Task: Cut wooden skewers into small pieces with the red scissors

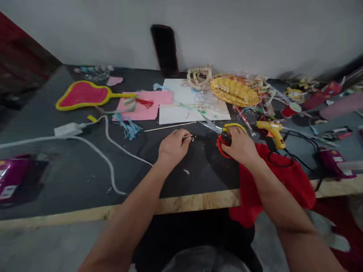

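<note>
Near the middle of the dark table, my left hand (174, 145) is closed in a pinch on a thin stick (188, 136), whose tip points right. To its right, my right hand (240, 144) grips scissors (217, 129) with one yellow and one red handle loop. The scissor blades are spread apart and point up and left, towards the white board. A longer thin wooden stick (170, 126) lies just beyond my left hand. A small white scrap (186, 171) rests on the table below that hand.
A pink-and-yellow hand fan (87, 96) lies at the left, near a white cable (93, 147). At the back are a phone (165, 49), a white board (170, 113) and a yellow woven basket (236, 90). A yellow glue gun (272, 132) and red cloth (280, 177) are at the right.
</note>
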`<move>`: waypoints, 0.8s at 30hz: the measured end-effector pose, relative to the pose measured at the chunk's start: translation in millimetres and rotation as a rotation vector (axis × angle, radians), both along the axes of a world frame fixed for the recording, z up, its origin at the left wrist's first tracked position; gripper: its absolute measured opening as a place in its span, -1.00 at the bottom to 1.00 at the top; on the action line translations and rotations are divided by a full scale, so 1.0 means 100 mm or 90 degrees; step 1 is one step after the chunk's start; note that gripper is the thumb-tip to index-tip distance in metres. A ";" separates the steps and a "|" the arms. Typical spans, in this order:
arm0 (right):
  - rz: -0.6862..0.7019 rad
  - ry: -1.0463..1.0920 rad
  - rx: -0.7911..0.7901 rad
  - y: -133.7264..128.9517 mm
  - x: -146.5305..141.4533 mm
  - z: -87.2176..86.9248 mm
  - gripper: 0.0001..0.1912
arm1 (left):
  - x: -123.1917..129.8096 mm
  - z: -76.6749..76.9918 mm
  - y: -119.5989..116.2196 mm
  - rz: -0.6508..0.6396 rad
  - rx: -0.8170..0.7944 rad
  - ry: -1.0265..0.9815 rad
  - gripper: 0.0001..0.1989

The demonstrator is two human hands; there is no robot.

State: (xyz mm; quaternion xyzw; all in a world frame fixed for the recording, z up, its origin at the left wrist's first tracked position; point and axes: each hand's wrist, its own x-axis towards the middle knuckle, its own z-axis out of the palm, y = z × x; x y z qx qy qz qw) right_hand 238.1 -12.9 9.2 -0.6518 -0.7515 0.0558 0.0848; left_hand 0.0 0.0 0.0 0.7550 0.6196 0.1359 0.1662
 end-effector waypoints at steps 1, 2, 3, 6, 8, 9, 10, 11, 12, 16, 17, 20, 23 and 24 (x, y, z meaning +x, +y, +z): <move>-0.006 0.000 -0.002 0.00 0.00 0.01 -0.49 | 0.02 0.00 -0.01 -0.005 -0.002 0.015 -0.76; -0.011 0.000 -0.004 -0.01 0.00 0.01 -0.49 | 0.05 0.00 -0.01 -0.008 -0.003 0.028 -0.77; -0.013 0.000 -0.006 -0.01 0.00 0.02 -0.48 | 0.06 0.00 -0.02 -0.011 -0.003 0.040 -0.77; -0.009 0.000 -0.007 -0.04 0.00 0.04 -0.49 | 0.10 0.00 -0.05 -0.010 0.008 0.071 -0.78; 0.008 -0.007 -0.010 -0.05 -0.01 0.06 -0.52 | 0.11 0.01 -0.06 -0.015 0.013 0.083 -0.77; 0.020 -0.014 -0.012 -0.06 -0.01 0.06 -0.54 | 0.11 0.01 -0.06 -0.017 0.013 0.086 -0.77; 0.033 -0.021 -0.012 -0.07 -0.01 0.06 -0.57 | 0.11 0.01 -0.06 -0.018 0.012 0.086 -0.77; 0.045 -0.027 -0.012 -0.08 -0.01 0.06 -0.60 | 0.11 0.01 -0.06 -0.017 0.011 0.084 -0.78; 0.055 -0.031 -0.012 -0.08 -0.01 0.06 -0.62 | 0.11 0.01 -0.06 -0.013 0.008 0.080 -0.79; 0.052 0.006 -0.001 -0.07 0.02 0.04 -0.61 | 0.14 -0.02 -0.04 0.012 0.017 0.067 -0.78; 0.043 0.031 0.017 -0.06 0.03 0.04 -0.61 | 0.15 -0.03 -0.03 0.016 0.027 0.072 -0.76; 0.016 0.121 0.091 -0.01 0.09 0.05 -0.63 | 0.20 -0.04 0.00 0.022 0.044 0.096 -0.74; 0.008 0.195 0.158 0.03 0.16 0.09 -0.68 | 0.24 -0.02 0.03 0.025 0.016 0.099 -0.74; 0.002 0.215 0.177 0.04 0.18 0.10 -0.71 | 0.25 -0.01 0.03 0.025 0.006 0.097 -0.74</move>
